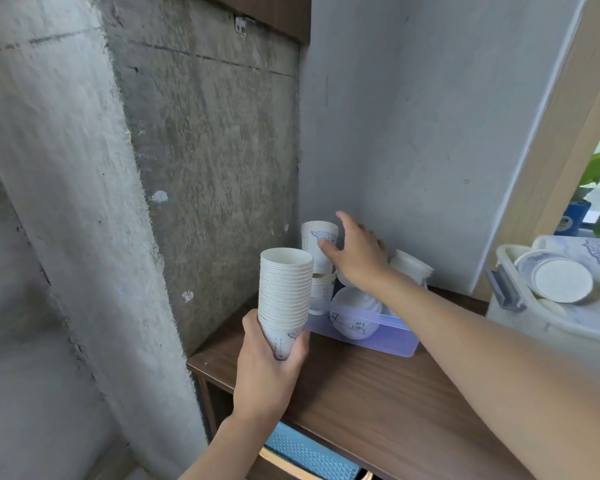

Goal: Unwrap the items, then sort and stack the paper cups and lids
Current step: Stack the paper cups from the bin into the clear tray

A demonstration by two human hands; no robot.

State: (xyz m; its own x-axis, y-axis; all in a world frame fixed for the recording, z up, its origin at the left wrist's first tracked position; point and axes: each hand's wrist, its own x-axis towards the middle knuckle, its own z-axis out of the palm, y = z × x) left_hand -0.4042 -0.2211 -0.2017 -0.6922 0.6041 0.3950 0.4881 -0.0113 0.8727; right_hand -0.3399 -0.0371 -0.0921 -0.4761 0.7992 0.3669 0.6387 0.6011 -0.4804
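Note your tall nested stack of white paper cups (284,292): upright, rims up, blue print on the lowest cup. At its 1 o'clock stands a second cup stack (317,247), blue-patterned, upright.

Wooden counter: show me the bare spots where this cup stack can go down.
The counter is bare in front of the purple tray, to its near edge. A narrower strip runs between tray and white bin. The back corner is crowded with cups.
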